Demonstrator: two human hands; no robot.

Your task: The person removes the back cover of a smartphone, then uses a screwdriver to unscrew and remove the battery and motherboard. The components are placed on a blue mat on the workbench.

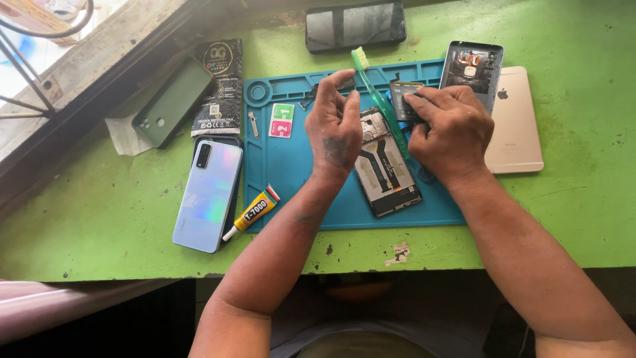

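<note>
- Left hand (334, 129): raised above the blue work mat (285, 179), back of the hand to the camera, fingers loosely curled upward, thumb and forefinger near each other at the top; whether anything small is pinched there cannot be told.
- Right hand (450, 132): palm down, fingers pointing toward the left hand, fingertips pressing on a small dark flat part (405, 99) at the mat's far edge.
- Opened phone (385, 166): lies back-off on the mat between the two hands, partly under the right hand's thumb side, internals facing up.
- Green toothbrush (377, 93): slants across the mat from beyond the left fingertips down toward the right hand's thumb.
- Grey back cover (472, 69): just beyond the right knuckles, inner face up.
- Gold phone (517, 122): face down, just outboard of the right hand, off the mat.
- Pale iridescent phone (209, 195) and yellow glue tube (252, 212): outboard of the left wrist, near the mat's left edge.
- Dark green case (173, 101) and black packet (218, 86): farther outboard, toward the window ledge.
- Black phone (356, 25): well beyond both hands, screen up.
- Open room: bare green tabletop (99, 245) along the near edge below both forearms, and bare mat under the left wrist.
</note>
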